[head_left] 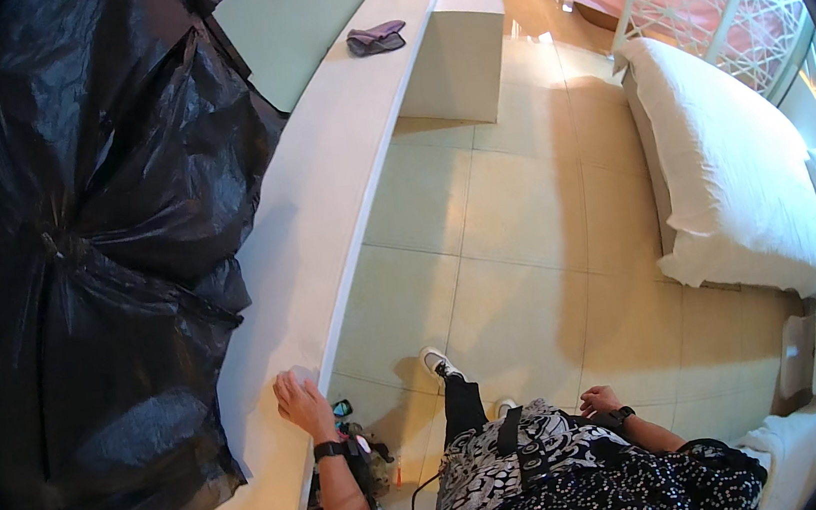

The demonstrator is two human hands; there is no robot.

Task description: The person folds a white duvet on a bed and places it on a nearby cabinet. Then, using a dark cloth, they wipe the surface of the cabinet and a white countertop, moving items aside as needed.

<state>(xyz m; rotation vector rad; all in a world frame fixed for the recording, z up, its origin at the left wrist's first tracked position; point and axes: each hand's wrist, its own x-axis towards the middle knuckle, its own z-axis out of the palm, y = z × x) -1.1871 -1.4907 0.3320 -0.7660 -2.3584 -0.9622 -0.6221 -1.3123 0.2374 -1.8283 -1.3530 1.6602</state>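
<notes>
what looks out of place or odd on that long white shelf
A large crumpled black plastic bag bulges over the white shelf, and a small purple cloth lies bunched at its far end. The left hand rests on the shelf.

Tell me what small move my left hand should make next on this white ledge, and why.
Probably slide the left hand forward along the white ledge: it rests flat at the near edge on a small pale thing, perhaps a cloth, with a long bare stretch ahead. The black plastic bag crowds the wall side, so keep to the edge.
</notes>
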